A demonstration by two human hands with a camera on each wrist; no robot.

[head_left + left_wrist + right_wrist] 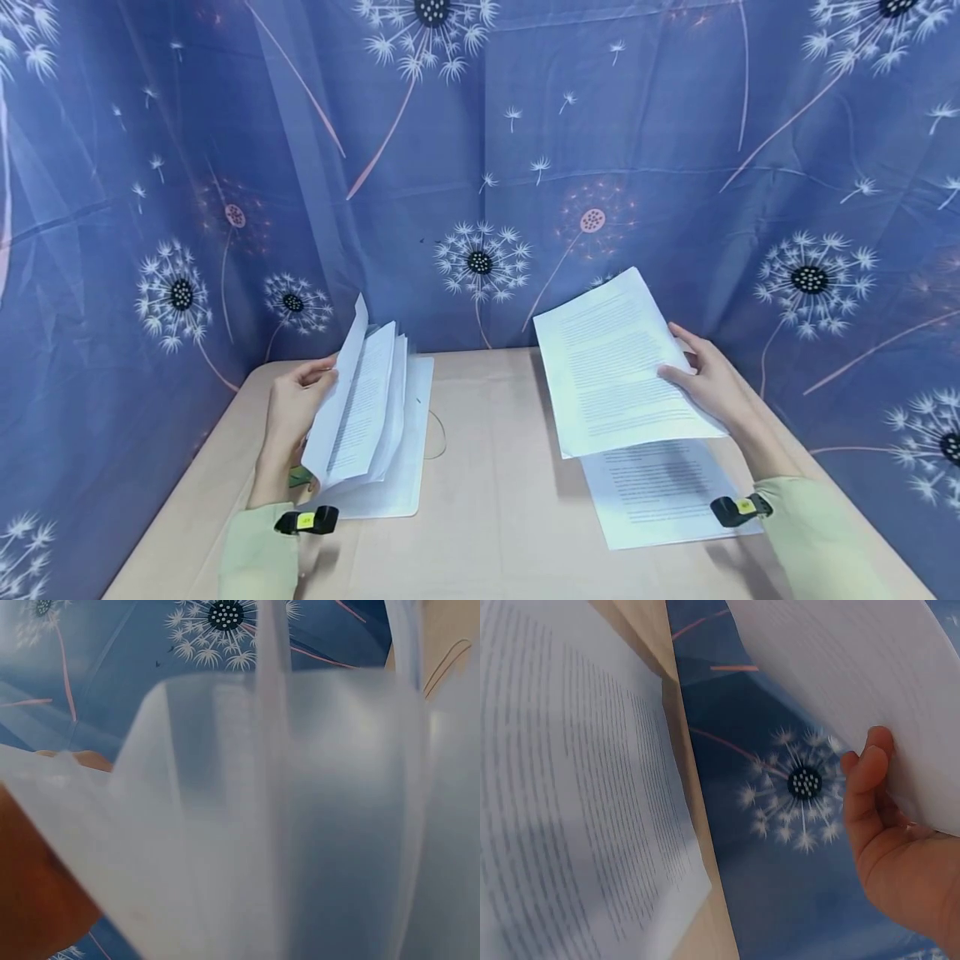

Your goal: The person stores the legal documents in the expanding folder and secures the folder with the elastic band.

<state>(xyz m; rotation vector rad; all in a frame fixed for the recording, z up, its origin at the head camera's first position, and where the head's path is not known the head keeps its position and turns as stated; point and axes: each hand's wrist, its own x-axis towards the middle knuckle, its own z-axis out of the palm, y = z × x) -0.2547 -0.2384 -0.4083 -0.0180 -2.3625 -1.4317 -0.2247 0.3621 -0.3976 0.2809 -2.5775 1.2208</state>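
Note:
On the left of the table, a folder [422, 417] lies spread, its leaves fanned upward. My left hand [291, 410] pinches the outer edge of its raised leaves between thumb and fingers. Seen from the left wrist, these leaves [225, 825] look translucent, like plastic sleeves, and cover most of the view. On the right, my right hand [708, 385] grips a printed sheet of paper [607, 367] by its right edge, thumb on the printed face and fingers behind. That sheet is tilted above another printed sheet [660, 500], which lies on the table and is partly covered by it.
A beige table [495, 467] spans the front, with a blue dandelion-print curtain [480, 167] behind and along both sides. A thin looped cord [442, 437] pokes out beside the folder. Something green [300, 477] shows partly behind the left wrist.

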